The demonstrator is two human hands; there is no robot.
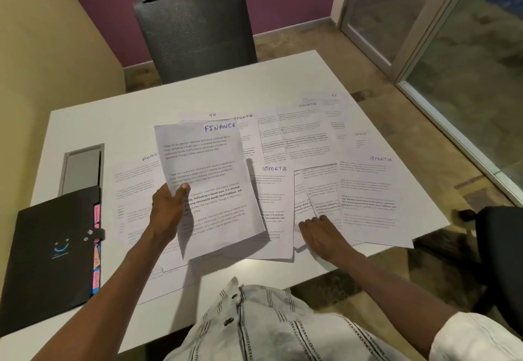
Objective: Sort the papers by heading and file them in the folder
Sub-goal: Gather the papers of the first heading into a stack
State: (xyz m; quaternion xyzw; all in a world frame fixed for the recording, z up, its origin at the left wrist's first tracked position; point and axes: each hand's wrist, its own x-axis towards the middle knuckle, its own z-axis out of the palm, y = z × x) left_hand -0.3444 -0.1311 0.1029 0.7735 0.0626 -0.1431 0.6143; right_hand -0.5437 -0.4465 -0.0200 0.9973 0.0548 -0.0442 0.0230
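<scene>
My left hand [167, 208] grips a paper headed FINANCE [210, 179] by its left edge and holds it tilted above the table. My right hand [319, 232] rests with curled fingers on the lower edge of a sheet [319, 191] in the spread; whether it pinches that sheet is unclear. Several printed papers lie fanned over the white table [85, 123], with headings such as SPORTS [274, 169], SPORTS [380, 159], HR [212, 115] and ADMIN [150, 157]. A black folder [51, 256] with coloured tabs lies shut at the table's left front.
A grey cable hatch [82, 168] sits in the table behind the folder. A black mesh chair [195, 29] stands at the far side. Another dark chair [498, 247] is at the right. Glass doors [452, 49] stand to the right.
</scene>
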